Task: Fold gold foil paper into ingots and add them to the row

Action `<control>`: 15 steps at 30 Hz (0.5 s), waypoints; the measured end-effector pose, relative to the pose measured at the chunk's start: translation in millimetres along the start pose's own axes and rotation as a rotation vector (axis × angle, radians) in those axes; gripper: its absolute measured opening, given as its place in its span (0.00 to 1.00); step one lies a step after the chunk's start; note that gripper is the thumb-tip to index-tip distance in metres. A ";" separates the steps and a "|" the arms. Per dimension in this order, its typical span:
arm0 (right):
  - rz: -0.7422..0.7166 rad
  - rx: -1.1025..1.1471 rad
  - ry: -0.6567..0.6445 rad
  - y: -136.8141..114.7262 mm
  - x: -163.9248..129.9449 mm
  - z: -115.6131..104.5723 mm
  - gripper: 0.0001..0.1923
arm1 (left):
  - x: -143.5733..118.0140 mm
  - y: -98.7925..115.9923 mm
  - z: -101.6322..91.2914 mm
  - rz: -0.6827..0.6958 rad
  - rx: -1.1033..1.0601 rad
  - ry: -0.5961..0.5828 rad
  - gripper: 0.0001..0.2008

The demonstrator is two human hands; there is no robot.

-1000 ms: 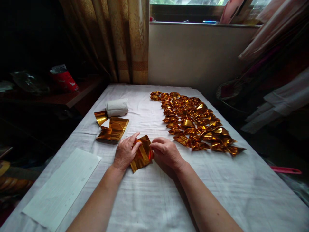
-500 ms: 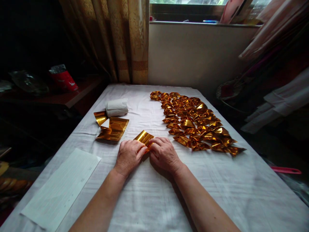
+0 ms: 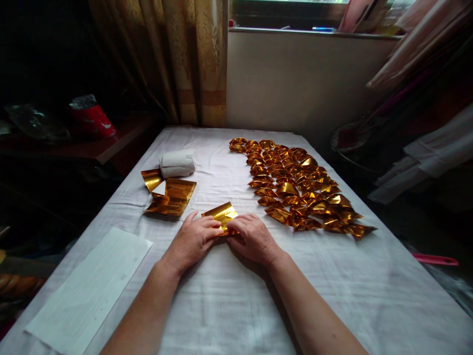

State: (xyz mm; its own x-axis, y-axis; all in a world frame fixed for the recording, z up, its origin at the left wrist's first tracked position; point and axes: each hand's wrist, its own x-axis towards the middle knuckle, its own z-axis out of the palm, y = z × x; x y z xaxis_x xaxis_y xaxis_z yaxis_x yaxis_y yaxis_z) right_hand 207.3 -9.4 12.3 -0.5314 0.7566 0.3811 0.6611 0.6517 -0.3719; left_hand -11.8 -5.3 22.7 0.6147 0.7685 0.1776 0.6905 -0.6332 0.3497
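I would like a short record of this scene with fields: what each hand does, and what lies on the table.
left hand: left hand presses down on the gold foil sheet
right hand: right hand presses the same sheet, beside the left hand
far right: folded gold foil pieces laid in rows
far left: loose gold foil sheets, a white roll behind them
near left: white paper sheet
surface: table with white cloth
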 end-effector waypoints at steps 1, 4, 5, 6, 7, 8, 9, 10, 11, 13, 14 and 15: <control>0.010 -0.011 0.006 4.4 -1.3 -1.0 0.11 | -0.3 -2.4 0.9 0.003 0.010 0.008 0.10; 0.032 -0.048 0.020 16.5 -4.7 -3.8 0.11 | -0.9 -9.2 3.3 0.003 0.031 0.043 0.10; 0.034 -0.053 0.021 18.9 -5.5 -4.4 0.09 | -1.0 -10.9 3.4 0.000 0.033 0.056 0.10; 0.035 -0.057 0.022 20.3 -5.9 -4.8 0.06 | -1.1 -12.2 3.0 -0.001 0.029 0.068 0.10; 0.034 -0.059 0.020 20.7 -6.1 -5.0 0.05 | -1.3 -12.9 2.1 -0.001 0.022 0.079 0.10; 0.032 -0.061 0.017 20.3 -6.1 -5.0 0.05 | -1.4 -13.1 0.6 -0.004 0.013 0.088 0.10; 0.030 -0.062 0.014 19.4 -6.0 -4.8 0.05 | -1.6 -12.7 -1.3 -0.012 0.006 0.090 0.09; 0.029 -0.063 0.011 18.2 -5.7 -4.5 0.05 | -1.7 -11.9 -3.4 -0.027 0.004 0.086 0.09; 0.029 -0.061 0.009 17.2 -5.5 -4.0 0.06 | -1.9 -10.7 -5.6 -0.050 0.007 0.076 0.09; 0.037 -0.053 0.010 16.3 -5.3 -2.6 0.06 | -1.9 -7.7 -9.4 -0.111 0.025 0.049 0.07; 0.048 -0.049 0.019 16.5 -5.2 -1.7 0.06 | -1.7 -6.2 -10.6 -0.137 0.034 0.037 0.05; 0.066 -0.047 0.031 17.0 -5.2 -0.7 0.06 | -1.4 -4.7 -11.1 -0.157 0.040 0.028 0.03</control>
State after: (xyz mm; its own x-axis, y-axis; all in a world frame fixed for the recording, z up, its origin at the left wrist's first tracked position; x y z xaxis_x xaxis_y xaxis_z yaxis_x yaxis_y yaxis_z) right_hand 221.7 -2.3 4.6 -0.4697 0.7950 0.3838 0.7183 0.5969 -0.3574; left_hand -20.1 -2.4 31.0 0.4880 0.8600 0.1494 0.7921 -0.5082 0.3381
